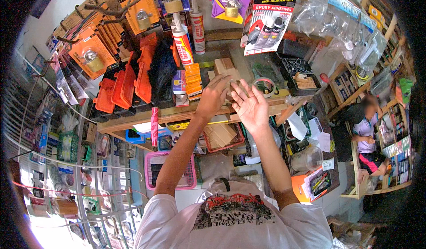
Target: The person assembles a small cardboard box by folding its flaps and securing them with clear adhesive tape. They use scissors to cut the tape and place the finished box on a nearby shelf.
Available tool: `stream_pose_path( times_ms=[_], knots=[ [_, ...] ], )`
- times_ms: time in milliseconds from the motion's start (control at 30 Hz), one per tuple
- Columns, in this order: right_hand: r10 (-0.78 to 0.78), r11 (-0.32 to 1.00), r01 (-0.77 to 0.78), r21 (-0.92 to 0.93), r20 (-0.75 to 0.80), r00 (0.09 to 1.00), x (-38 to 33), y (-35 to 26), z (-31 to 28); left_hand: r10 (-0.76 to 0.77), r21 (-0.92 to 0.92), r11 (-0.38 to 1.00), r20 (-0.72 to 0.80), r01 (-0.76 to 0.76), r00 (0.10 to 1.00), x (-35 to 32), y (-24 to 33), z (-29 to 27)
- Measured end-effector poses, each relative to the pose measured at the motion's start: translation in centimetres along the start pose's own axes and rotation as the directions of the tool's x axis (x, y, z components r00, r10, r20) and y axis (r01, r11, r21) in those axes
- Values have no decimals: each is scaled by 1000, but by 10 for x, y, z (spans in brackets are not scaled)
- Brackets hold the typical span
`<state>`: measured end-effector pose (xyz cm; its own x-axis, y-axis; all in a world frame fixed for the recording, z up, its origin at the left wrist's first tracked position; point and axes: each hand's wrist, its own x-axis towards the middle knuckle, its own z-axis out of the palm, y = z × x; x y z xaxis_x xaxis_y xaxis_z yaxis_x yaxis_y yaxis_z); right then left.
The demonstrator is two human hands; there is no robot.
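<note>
My left hand [214, 97] reaches over the wooden shelf, back upward, its fingers drawn together and pointing right. Something small and see-through seems to lie at its fingertips, too unclear to name. Close beside it my right hand [252, 109] is turned palm up with its fingers apart and slightly curved. Behind the hands lies a brown cardboard box [225, 67]. A roll of tape [265, 87] sits just right of my right fingers. Left of my left hand stands a stack of small orange boxes [193, 80].
Carded padlocks [94, 62], an epoxy adhesive pack [270, 20] and sealant tubes [183, 42] hang or stand ahead. Orange plastic cases [120, 89] line the shelf's left. A black tray of screws [298, 65] stands right. Below are a pink basket [171, 187] and a seated person [367, 136] far right.
</note>
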<state>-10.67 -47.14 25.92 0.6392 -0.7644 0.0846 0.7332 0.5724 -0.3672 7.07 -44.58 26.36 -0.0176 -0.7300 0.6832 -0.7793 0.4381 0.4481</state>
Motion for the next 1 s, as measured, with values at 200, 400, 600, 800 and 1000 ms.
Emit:
stream_pose_path(
  times_ms=[200, 400, 600, 800, 1000],
  knots=[
    [18, 998, -18, 64, 4, 1000, 3, -2, 8, 15, -12, 1000, 11, -15, 1000, 1, -4, 1],
    [30, 994, -30, 102, 2, 1000, 5, -3, 11, 44, -8, 999, 32, -44, 998, 6, -6, -1],
    [99, 960, -111, 256, 60, 993, 8, -14, 17, 42, 31, 999, 69, -44, 997, 13, -5, -6],
    [161, 903, -152, 402, 13, 987, 10, -27, 39, 90, 137, 986, 56, -97, 994, 14, -11, -3],
    [218, 857, -198, 475, 13, 976, 20, -40, 48, 57, 137, 988, 144, -77, 988, 16, -12, -7]
  ],
)
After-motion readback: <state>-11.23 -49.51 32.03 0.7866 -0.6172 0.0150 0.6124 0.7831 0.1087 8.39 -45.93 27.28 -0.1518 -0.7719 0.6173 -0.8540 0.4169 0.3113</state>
